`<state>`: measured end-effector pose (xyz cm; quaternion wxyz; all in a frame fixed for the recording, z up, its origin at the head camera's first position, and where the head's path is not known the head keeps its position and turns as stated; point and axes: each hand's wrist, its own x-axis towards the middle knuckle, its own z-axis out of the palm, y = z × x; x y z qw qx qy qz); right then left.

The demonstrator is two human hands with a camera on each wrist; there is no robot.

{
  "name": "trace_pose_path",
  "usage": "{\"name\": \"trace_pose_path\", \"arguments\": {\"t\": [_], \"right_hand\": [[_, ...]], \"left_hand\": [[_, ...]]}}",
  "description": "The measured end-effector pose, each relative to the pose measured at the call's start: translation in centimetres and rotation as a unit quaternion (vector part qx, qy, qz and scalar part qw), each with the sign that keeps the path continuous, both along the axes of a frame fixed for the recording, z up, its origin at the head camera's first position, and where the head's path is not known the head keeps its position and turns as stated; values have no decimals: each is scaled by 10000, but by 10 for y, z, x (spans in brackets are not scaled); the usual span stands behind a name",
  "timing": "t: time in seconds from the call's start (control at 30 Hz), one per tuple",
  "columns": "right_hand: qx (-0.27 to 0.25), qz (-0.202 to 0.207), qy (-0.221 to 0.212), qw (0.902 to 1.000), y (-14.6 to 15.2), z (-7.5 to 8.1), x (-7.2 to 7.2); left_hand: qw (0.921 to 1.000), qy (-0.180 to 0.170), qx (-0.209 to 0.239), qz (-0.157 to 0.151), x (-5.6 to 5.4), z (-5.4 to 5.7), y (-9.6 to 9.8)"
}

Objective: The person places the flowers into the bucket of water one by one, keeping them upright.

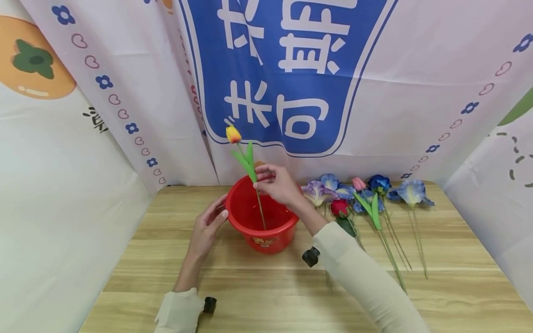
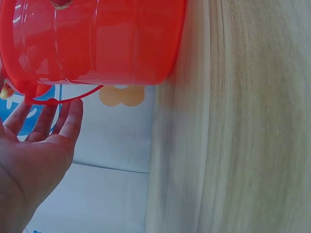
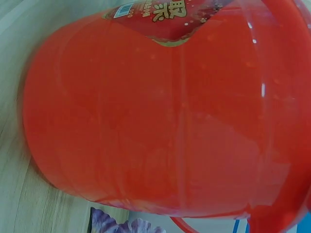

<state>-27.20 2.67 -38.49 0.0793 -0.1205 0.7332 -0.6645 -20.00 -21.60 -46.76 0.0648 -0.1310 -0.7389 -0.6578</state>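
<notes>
My right hand [image 1: 275,182] pinches a yellow-and-red tulip [image 1: 234,134] by its green stem, over the red bucket [image 1: 272,243]. The flower head points up and leans left, while the lower stem reaches down inside the bucket. At the bucket's left side is my left hand [image 1: 206,229], its fingertips by the rim and its thumb along the outside. In the left wrist view, the fairly straight fingers of the left hand [image 2: 36,150] touch the bucket near its thin red handle [image 2: 90,92]. The right wrist view is filled by the bucket [image 3: 146,121]; the right hand is hidden there.
Right of the bucket lie several flowers: a purple iris [image 1: 317,192], a red rose [image 1: 339,208], a pink tulip [image 1: 359,184], a blue rose [image 1: 379,182] and a pale blue iris [image 1: 411,192]. A printed cloth [image 1: 166,115] hangs behind the wooden table [image 1: 145,263].
</notes>
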Motion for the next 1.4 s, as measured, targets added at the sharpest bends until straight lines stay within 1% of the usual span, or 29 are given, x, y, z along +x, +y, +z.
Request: {"name": "trace_pose_path", "arguments": {"t": [0.17, 0.3, 0.63, 0.83, 0.97, 1.1, 1.27, 1.4], "right_hand": [[139, -16, -129, 9998, -7, -2, -4], [398, -54, -103, 9991, -12, -4, -6], [960, -147, -6, 9953, -19, -6, -4], [1287, -169, -37, 9915, -19, -7, -3], [1224, -261, -30, 9921, -15, -7, -2], [995, -262, 21, 9947, -10, -7, -2], [795, -207, 16, 9966, 0, 0, 3], [719, -200, 191, 9970, 16, 6, 8]], "left_hand": [[10000, -18, -19, -12, 0, -1, -1], [10000, -44, -7, -23, 0, -2, -2], [10000, -2, -7, 35, 1, -1, -4], [9999, -21, -79, 140, 3, -1, -4], [9998, -61, -111, 153, 2, -2, -3], [9999, -34, -75, 136, 2, -2, -2], [9999, -16, -62, 80, 0, -3, -1], [9999, -14, -78, 68, -1, -2, 0]]}}
